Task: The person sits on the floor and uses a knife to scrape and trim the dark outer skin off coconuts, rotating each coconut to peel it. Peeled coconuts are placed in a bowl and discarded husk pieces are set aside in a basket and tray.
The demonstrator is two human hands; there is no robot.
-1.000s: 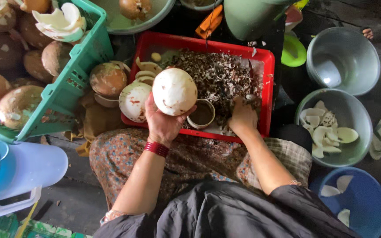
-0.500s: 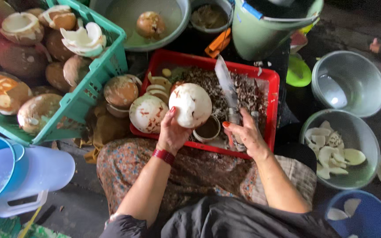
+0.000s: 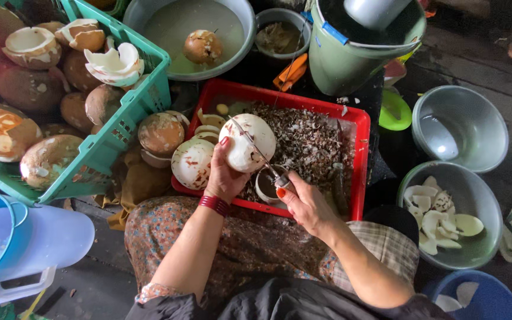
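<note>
A person's left hand clasps one peeled white coconut over a red crate, fingers wrapped around its near side. The right hand is clenched on the handle of one knife, whose thin blade lies slantwise across the coconut's face. A red bracelet circles the left wrist. Inside the crate lie a heap of brown shavings, a small cup just under the knife handle, and several split shell halves at the left end. To the left, one green basket holds whole brown coconuts and broken shells. Above, one grey basin of cloudy water floats a single coconut. One green bucket stands behind the crate. On the right, two metal bowls: one holding water, one holding white coconut pieces.
</note>
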